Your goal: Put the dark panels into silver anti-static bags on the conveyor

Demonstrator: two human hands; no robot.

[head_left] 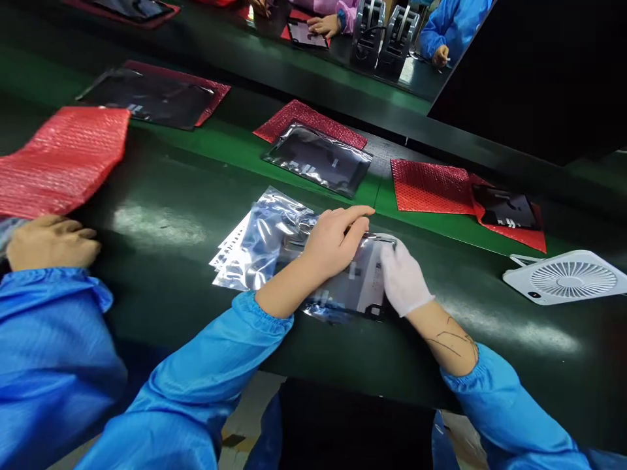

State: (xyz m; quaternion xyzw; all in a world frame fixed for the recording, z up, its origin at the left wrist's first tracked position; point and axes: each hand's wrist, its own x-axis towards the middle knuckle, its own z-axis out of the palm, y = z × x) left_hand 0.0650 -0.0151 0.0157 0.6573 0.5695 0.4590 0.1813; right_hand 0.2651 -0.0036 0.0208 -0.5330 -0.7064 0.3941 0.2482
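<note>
A flat, dark screen panel (347, 287) with a pale strip along its right side lies before me on the bench, partly over shiny clear bags. My left hand (332, 240), bare, is over the panel's upper part. Its forefinger stretches rightward, and a gap shows between finger and thumb. In a white glove, my right hand (404, 277) grips the panel's upper right edge, thumb on the near face and the other fingers partly hidden. Silvery plastic bags (259, 245) and white printed sheets (230, 247) are fanned out left of the panel.
Bagged dark panels (321, 160) rest with red bubble wrap (431, 186) on the green strip beyond. A white fan (571, 277) is at right. At left, a co-worker's hand (53, 243) is beside a red bubble bag (73, 156). A black screen (533, 78) hangs upper right.
</note>
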